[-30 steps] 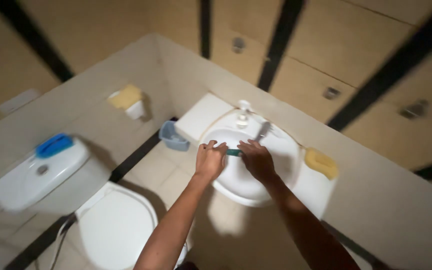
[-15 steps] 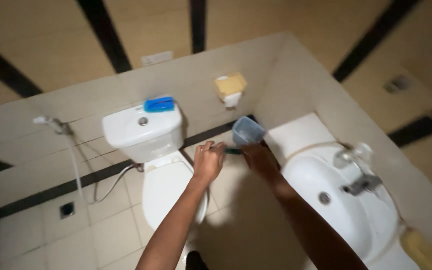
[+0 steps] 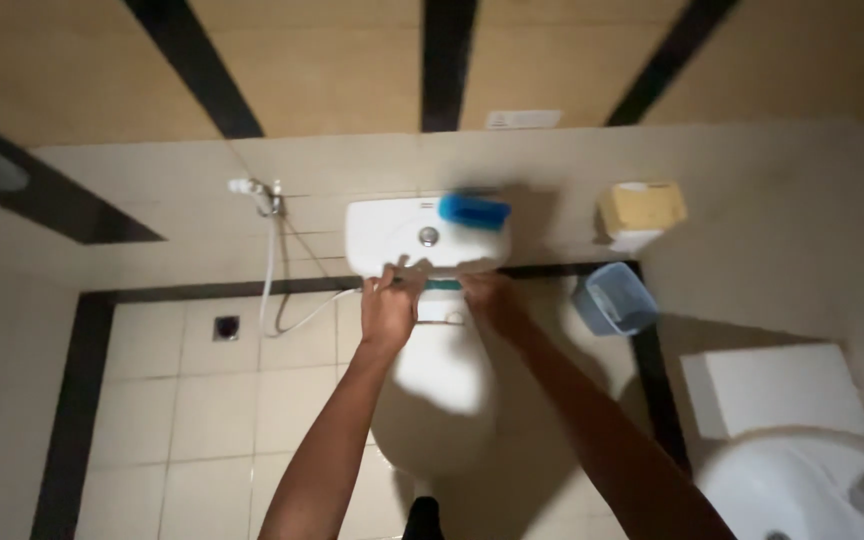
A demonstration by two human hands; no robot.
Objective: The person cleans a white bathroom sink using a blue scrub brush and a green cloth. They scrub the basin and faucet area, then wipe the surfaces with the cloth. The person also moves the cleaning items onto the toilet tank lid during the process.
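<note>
Both my arms reach out over a white toilet (image 3: 437, 390) whose lid is down. My left hand (image 3: 392, 300) and my right hand (image 3: 487, 295) are held close together in front of the white cistern (image 3: 392, 240). Between them they grip a small thin teal object (image 3: 442, 285), one hand on each end. What it is cannot be made out. A blue block-shaped thing (image 3: 474, 210) lies on top of the cistern, blurred.
A spray nozzle (image 3: 257, 188) with a white hose hangs on the wall left of the toilet, above a floor drain (image 3: 225, 327). A blue bin (image 3: 614, 298) and a yellow paper holder (image 3: 640, 208) are on the right. A white sink (image 3: 802, 490) fills the bottom right corner.
My view has swung left from the sink to the toilet. My hands kept hold of the teal object and now hang in front of the cistern.
</note>
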